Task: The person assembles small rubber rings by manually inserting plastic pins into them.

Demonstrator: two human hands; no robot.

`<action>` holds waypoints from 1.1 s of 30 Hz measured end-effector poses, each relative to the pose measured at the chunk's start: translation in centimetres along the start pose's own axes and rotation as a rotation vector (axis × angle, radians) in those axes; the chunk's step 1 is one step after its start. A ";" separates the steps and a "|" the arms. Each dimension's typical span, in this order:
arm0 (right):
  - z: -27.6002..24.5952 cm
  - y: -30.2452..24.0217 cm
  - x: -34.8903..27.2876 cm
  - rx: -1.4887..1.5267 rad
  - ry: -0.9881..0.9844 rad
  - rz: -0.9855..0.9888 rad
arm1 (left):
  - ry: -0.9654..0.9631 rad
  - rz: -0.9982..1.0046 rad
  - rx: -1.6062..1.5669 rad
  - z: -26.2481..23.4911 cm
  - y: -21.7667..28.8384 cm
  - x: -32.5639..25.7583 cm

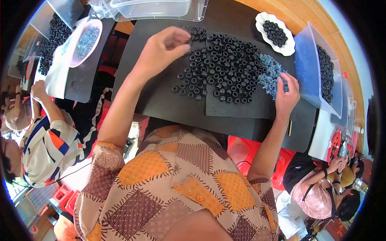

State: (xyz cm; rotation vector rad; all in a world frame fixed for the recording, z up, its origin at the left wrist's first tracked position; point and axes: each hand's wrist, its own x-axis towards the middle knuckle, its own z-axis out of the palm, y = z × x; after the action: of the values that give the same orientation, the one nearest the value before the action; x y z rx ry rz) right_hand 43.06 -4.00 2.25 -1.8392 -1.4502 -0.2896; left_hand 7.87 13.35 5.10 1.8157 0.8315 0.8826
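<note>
Many small black ring-shaped parts point(231, 68), each with a round hole, lie spread over a dark mat point(241, 111) on the dark table. At their right side is a heap of tiny blue-grey pieces point(270, 71), too small to make out singly. My left hand point(163, 50) hovers above the left edge of the black rings, slightly blurred, thumb and curled fingers apart with nothing seen between them. On the right edge of the blue-grey heap, my right hand point(287, 94) has its thumb and fingers drawn together; whatever they pinch is hidden.
A white scalloped dish point(260, 19) with black rings stands at the back right. Beside it is a clear plastic bin point(307, 60) holding more. Clear trays point(161, 16) stand at the back. Other people work at both sides, with a pink-rimmed tray point(74, 63) at the left.
</note>
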 end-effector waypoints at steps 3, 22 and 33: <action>-0.6 -1.3 0.2 -0.038 -0.038 -0.057 | 0.014 -0.092 -0.062 -1.2 1.0 -3.4; -1.4 -3.4 -2.5 -0.007 -0.209 -0.078 | 0.058 -0.198 -0.205 0.0 -0.7 -8.7; -1.1 -3.7 -2.6 -0.025 -0.235 -0.005 | -0.089 -0.315 -0.900 -0.6 -1.1 -8.9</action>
State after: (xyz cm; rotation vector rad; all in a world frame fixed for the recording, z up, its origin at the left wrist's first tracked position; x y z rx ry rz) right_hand 39.15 -6.42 2.96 -1.9417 -1.6152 -0.0957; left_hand 2.59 6.64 2.34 0.9009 0.5082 0.7798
